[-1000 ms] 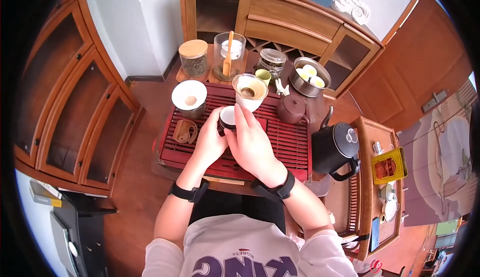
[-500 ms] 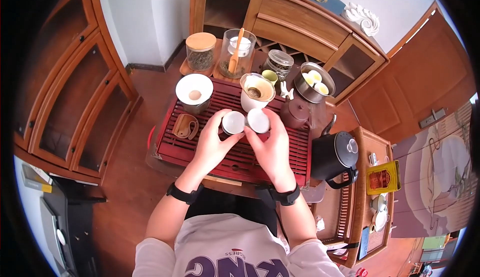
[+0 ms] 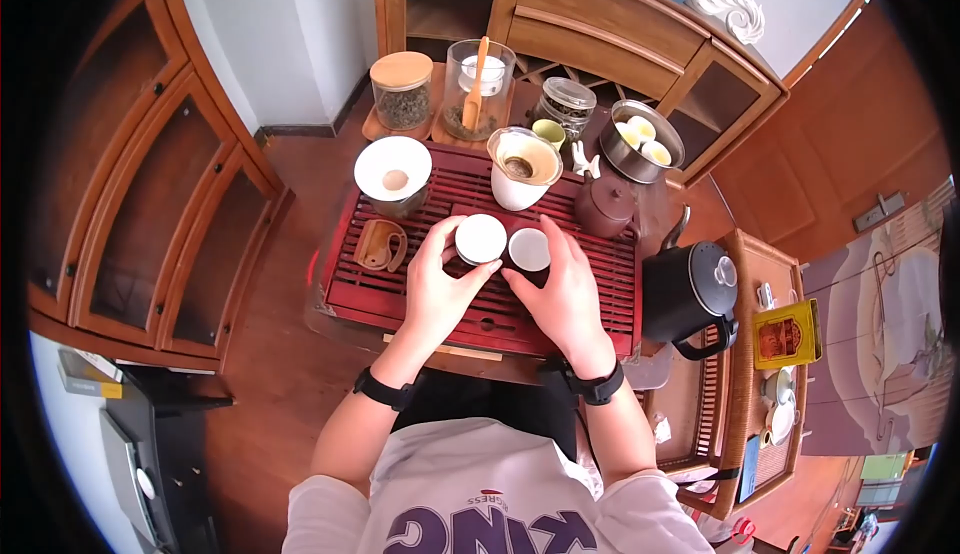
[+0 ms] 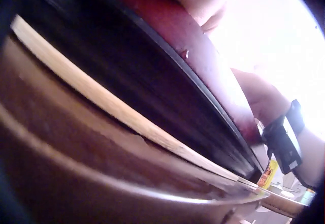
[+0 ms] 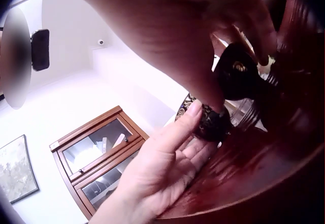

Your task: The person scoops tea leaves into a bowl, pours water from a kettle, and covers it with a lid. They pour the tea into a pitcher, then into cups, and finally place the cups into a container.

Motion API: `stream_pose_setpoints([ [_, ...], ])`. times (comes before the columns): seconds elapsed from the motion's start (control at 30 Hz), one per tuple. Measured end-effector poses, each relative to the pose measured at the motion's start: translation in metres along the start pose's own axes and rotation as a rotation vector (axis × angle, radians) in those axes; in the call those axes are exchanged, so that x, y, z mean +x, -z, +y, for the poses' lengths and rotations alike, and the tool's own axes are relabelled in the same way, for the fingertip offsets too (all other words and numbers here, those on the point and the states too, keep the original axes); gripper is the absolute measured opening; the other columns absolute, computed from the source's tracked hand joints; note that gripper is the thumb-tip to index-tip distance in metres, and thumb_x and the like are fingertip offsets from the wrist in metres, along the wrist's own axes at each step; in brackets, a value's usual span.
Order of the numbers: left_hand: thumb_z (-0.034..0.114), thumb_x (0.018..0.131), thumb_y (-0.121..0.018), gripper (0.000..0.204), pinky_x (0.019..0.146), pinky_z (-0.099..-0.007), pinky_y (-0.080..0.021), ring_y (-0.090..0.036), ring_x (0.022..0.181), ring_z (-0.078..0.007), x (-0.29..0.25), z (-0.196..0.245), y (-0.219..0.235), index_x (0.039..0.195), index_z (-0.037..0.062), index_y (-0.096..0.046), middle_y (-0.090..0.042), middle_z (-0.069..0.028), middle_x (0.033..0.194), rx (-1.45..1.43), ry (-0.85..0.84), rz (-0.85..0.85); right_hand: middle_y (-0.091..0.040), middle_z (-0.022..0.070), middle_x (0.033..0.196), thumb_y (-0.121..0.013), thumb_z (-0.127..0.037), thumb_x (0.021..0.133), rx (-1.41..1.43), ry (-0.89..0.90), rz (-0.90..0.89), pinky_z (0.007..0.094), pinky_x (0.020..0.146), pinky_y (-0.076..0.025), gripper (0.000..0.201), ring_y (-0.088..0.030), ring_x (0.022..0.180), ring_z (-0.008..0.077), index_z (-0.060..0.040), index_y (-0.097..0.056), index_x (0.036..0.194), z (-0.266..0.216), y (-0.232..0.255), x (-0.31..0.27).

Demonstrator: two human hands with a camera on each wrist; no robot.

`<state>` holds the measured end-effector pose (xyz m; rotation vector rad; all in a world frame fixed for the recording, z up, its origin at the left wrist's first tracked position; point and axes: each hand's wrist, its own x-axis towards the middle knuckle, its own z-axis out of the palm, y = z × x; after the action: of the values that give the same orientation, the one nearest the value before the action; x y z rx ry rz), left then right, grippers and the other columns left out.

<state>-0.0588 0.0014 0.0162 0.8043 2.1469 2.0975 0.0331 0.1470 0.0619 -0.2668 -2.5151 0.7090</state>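
In the head view, my left hand (image 3: 435, 289) grips a small cup (image 3: 481, 238) with a white inside. Its outside is dark with gold patterning in the right wrist view. Beside it, my right hand (image 3: 562, 299) holds a second small cup (image 3: 530, 250), white within, its rim facing up. From the right wrist this second cup (image 5: 236, 76) looks black with a gold mark and sits low over the tray. Both cups are over the front middle of the slatted red tea tray (image 3: 440, 326), a small gap between them. The left wrist view shows mainly the tray's side, with both cups hidden.
Behind the hands stand a white cup with a strainer (image 3: 520, 189), a wide white bowl (image 3: 393, 166) and a brown teapot (image 3: 604, 209). A wooden holder (image 3: 378, 246) lies left. Tea jars (image 3: 402, 99) line the back; a black kettle (image 3: 690, 294) stands right.
My hands were close together around a cup, then parted, each with a tilted cup showing its white inside. Now the cups are farther apart, with the right one more level and lower.
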Motion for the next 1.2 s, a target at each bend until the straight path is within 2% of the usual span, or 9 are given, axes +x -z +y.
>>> stream_pose_setpoints([
  [0.13,-0.002,0.075,-0.083,0.062,0.098,-0.0358,-0.055,-0.065,0.114,-0.0234,0.001,-0.004,-0.002,0.13,0.001,-0.055,-0.064,-0.0141,0.124,0.005,-0.056,0.034,-0.062,0.0222,0.121,-0.083,-0.019,0.075,0.009,0.078,0.125,0.0448,0.097,-0.049,0.07,-0.06,0.112,0.0387,0.0053,-0.053,0.133,-0.015,0.011,0.005],
  [0.27,-0.004,0.071,-0.082,0.06,0.094,-0.037,-0.056,-0.067,0.112,-0.0262,-0.003,-0.002,-0.001,0.126,0.0021,-0.059,-0.066,-0.0151,0.121,0.081,-0.147,0.061,-0.064,0.0239,0.118,-0.082,-0.021,0.076,0.067,0.171,0.064,0.0457,0.098,-0.048,0.065,-0.061,0.111,0.0392,0.0055,-0.057,0.129,-0.028,0.001,0.011],
  [0.43,-0.008,0.07,-0.079,0.063,0.096,-0.038,-0.056,-0.066,0.112,-0.0277,-0.004,0.0,0.002,0.128,0.0017,-0.058,-0.065,-0.0148,0.123,0.104,-0.19,0.094,-0.065,0.0207,0.117,-0.081,-0.017,0.076,0.12,0.235,0.045,0.0559,0.106,-0.044,0.061,-0.062,0.111,0.0388,0.0018,-0.058,0.129,-0.031,-0.013,0.012],
  [0.6,-0.005,0.072,-0.083,0.065,0.095,-0.0378,-0.057,-0.066,0.113,-0.0261,-0.003,0.001,0.0,0.132,0.0009,-0.056,-0.063,-0.0156,0.125,0.074,-0.233,0.099,-0.064,0.0203,0.114,-0.08,-0.015,0.078,0.336,0.096,0.13,0.0468,0.096,-0.049,0.065,-0.063,0.106,0.0376,0.003,-0.052,0.135,-0.037,-0.004,0.01],
  [0.63,-0.003,0.073,-0.084,0.066,0.094,-0.0375,-0.057,-0.066,0.113,-0.0254,-0.003,0.0,0.001,0.132,0.0006,-0.055,-0.062,-0.0156,0.125,0.074,-0.231,0.1,-0.063,0.0211,0.114,-0.079,-0.015,0.079,0.272,0.169,0.195,0.0436,0.092,-0.05,0.067,-0.062,0.106,0.0373,0.0039,-0.05,0.136,-0.033,0.002,0.011],
  [0.8,-0.001,0.074,-0.086,0.065,0.093,-0.0355,-0.058,-0.065,0.114,-0.0237,-0.003,0.0,0.001,0.131,-0.0003,-0.055,-0.06,-0.0141,0.127,0.054,-0.176,0.116,-0.056,0.0226,0.126,-0.074,-0.007,0.086,0.185,-0.035,0.227,0.0433,0.096,-0.048,0.066,-0.058,0.114,0.0379,0.0026,-0.042,0.143,-0.001,0.017,-0.012],
  [1.0,-0.005,0.076,-0.082,0.065,0.097,-0.0341,-0.056,-0.063,0.115,-0.0203,-0.002,-0.003,0.0,0.133,0.0003,-0.053,-0.06,-0.0115,0.127,0.045,-0.09,0.117,-0.054,0.0236,0.124,-0.068,-0.006,0.092,0.176,-0.137,0.27,0.0436,0.097,-0.046,0.067,-0.056,0.112,0.0379,0.0031,-0.034,0.149,0.026,0.017,-0.035],
  [1.1,-0.005,0.076,-0.082,0.063,0.097,-0.0339,-0.056,-0.063,0.115,-0.0204,-0.001,0.0,0.0,0.132,0.0,-0.054,-0.06,-0.0111,0.127,0.067,-0.083,0.092,-0.054,0.0233,0.123,-0.068,-0.006,0.092,0.209,-0.167,0.246,0.0433,0.097,-0.046,0.069,-0.056,0.111,0.0372,0.0033,-0.032,0.15,0.028,0.014,-0.035],
  [1.2,-0.005,0.077,-0.082,0.059,0.097,-0.0342,-0.056,-0.063,0.115,-0.0211,0.0,0.002,0.0,0.129,0.0001,-0.055,-0.06,-0.0113,0.126,0.107,-0.099,0.059,-0.054,0.0235,0.123,-0.068,-0.007,0.092,0.152,-0.073,0.252,0.0434,0.097,-0.046,0.069,-0.056,0.11,0.0379,0.0038,-0.032,0.149,0.025,0.01,-0.032],
])
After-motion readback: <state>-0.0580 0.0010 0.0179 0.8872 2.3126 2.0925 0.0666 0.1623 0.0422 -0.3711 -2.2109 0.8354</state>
